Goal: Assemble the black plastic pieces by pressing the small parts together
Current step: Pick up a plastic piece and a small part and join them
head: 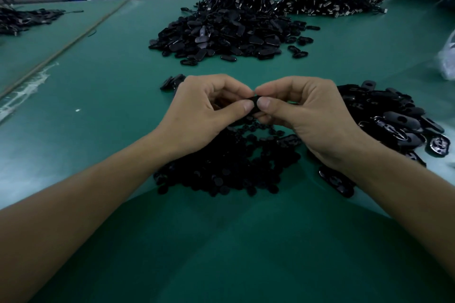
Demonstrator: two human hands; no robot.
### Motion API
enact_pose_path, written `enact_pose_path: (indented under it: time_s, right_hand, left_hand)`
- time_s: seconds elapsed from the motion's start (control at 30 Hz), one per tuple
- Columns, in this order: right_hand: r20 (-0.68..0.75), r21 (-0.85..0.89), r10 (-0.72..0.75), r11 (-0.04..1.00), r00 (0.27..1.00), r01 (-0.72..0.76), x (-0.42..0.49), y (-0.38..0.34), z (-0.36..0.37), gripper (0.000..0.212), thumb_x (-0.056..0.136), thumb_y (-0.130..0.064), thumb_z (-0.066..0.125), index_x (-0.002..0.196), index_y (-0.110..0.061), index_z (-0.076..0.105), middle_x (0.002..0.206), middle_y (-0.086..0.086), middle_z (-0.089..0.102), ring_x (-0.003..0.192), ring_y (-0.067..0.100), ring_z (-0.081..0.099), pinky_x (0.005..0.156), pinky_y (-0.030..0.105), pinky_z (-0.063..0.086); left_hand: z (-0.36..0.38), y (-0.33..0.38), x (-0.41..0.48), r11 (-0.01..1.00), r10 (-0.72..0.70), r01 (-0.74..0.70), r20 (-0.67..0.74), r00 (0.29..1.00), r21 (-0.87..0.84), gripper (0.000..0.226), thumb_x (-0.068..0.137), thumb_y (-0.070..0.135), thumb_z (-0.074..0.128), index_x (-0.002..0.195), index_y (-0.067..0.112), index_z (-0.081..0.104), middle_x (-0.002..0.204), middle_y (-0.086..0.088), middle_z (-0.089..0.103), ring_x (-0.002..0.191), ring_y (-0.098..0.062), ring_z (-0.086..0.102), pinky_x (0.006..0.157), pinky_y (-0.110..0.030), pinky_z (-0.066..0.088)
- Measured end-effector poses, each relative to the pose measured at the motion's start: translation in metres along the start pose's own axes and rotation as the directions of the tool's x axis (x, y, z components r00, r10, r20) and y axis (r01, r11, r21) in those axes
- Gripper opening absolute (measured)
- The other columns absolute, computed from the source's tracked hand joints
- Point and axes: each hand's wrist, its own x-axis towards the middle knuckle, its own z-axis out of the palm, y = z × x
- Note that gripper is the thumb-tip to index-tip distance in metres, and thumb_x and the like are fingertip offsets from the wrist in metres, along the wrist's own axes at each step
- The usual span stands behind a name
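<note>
Black piece (254,103) between left hand (204,112) and right hand (306,115); long axis unclear

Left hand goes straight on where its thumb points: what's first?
The left hand pinches the small black piece; directly beyond it comes the right hand thumb, which seems to hold the same piece.
</note>
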Motion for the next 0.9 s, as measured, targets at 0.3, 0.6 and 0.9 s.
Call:
enact_pose_path:
  time_s: [0.3,0.6,0.9]
  right_hand:
    - [-0.011,-0.216,-0.026,0.976,1.000,0.023,0.0005,0.0028,-0.0042,0.012,0.092,-0.014,0.072,0.090,-0.026,0.072,0.076,-0.005,0.076,0.070,0.009,0.072,0.058,0.016,0.050]
    - [0.012,-0.253,-0.142,0.957,0.990,0.141,0.0005,0.0014,0.0000,0.026,0.093,-0.006,0.068,0.106,-0.029,0.069,0.075,-0.011,0.073,0.072,0.003,0.069,0.069,0.013,0.049]
    - [0.088,-0.745,-0.198,0.637,0.976,0.197,-0.0015,0.0029,-0.0034,0.021,0.095,-0.015,0.066,0.114,-0.020,0.073,0.090,-0.018,0.064,0.082,-0.004,0.060,0.080,0.007,0.045]
  left_hand:
    - [-0.0004,0.0006,0.0001,0.977,-0.077,0.077,0.009,0.997,-0.198,0.025,0.084,-0.003,0.076,0.097,0.019,0.073,0.082,0.006,0.077,0.077,-0.006,0.072,0.076,-0.021,0.058]
    - [0.0023,0.0029,-0.0011,0.980,-0.101,0.102,0.013,0.995,-0.171,0.016,0.087,0.010,0.076,0.100,0.018,0.071,0.076,0.001,0.076,0.069,-0.012,0.071,0.067,-0.026,0.060]
    - [-0.0003,-0.0057,0.0021,0.989,-0.132,0.126,-0.092,0.987,-0.071,0.008,0.087,0.020,0.078,0.088,0.027,0.076,0.075,0.006,0.076,0.063,-0.003,0.064,0.063,-0.020,0.053]
